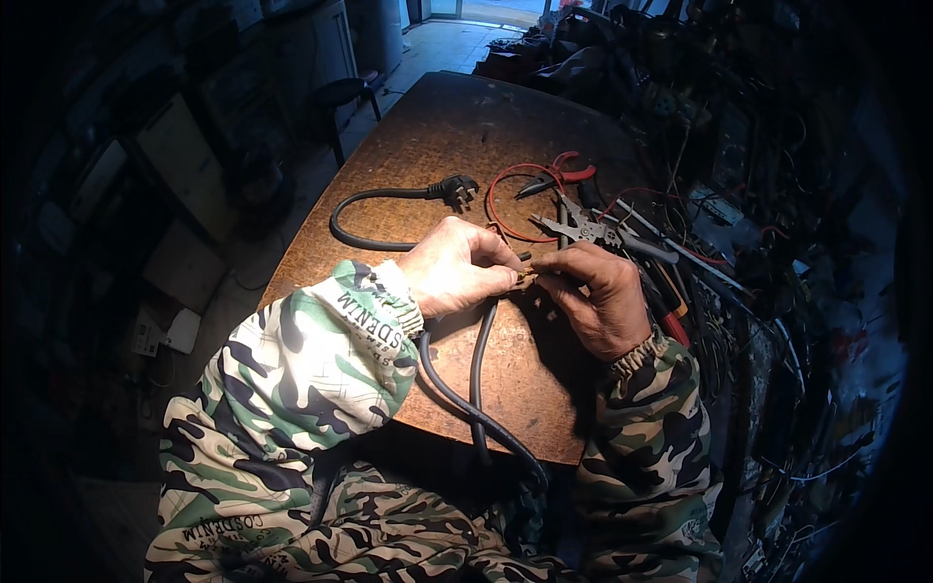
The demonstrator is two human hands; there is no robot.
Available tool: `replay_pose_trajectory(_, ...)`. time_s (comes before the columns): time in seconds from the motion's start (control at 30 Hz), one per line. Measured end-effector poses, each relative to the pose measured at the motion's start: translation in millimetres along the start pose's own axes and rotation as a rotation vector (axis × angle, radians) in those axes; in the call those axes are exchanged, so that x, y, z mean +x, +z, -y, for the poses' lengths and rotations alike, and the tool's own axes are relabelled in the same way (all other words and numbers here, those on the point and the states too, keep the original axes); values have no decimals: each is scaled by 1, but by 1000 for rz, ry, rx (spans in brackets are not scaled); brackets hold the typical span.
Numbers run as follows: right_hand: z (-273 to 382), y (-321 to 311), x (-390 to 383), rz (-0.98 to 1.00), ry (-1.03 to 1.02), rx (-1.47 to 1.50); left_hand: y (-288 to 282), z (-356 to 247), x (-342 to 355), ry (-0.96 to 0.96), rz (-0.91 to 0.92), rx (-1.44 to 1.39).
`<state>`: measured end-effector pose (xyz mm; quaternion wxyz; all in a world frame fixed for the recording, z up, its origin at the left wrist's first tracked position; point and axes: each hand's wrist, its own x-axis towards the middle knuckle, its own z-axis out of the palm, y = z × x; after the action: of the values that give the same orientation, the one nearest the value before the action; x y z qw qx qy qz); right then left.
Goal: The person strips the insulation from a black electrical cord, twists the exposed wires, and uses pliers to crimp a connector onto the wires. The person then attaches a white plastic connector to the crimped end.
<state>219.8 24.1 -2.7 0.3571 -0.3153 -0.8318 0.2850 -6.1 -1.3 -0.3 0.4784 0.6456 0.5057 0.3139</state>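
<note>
Over the near part of a brown wooden table (428, 126), my hands meet fingertip to fingertip. My left hand (455, 267) is closed in a pinch, and my right hand (601, 299) pinches from the other side. Between them shows a small brass-coloured wire end (526, 278), partly covered by the fingers. A thick black cable (476, 374) runs from under my left hand over the table's near edge. Beyond that hand another stretch of black cable (337, 225) curves round to a pronged plug (455, 190).
Right of the plug lie red-handled pliers (575, 175), a loop of red wire (492, 185) and a metal wire stripper (588, 228). More tools and wires crowd the table's right side. A dark stool (337, 94) stands beyond the far left edge.
</note>
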Motion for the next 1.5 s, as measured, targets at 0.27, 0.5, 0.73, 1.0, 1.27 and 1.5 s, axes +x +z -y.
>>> replay_pose_trajectory(0.27, 0, 0, 0, -1, -9, -12, 1, 2, 0, -11, -4, -25)
replay_pose_trajectory(0.5, -2, 0, 0, 4, -2, -9, 0, 2, 1, -9, 1, -28)
replay_pose_trajectory(0.73, 0, 1, 0, 4, -1, -21, 1, 5, 1, -9, 0, -50)
replay_pose_trajectory(1.0, -2, 1, 0, 5, 11, -27, 0, 2, 1, -5, 9, -30)
replay_pose_trajectory(1.27, -2, 1, -1, 12, 11, -21, -1, -3, -2, -22, -7, -1)
replay_pose_trajectory(1.5, 0, -1, 0, -27, 34, 53, -2, 3, -1, -14, -70, 3)
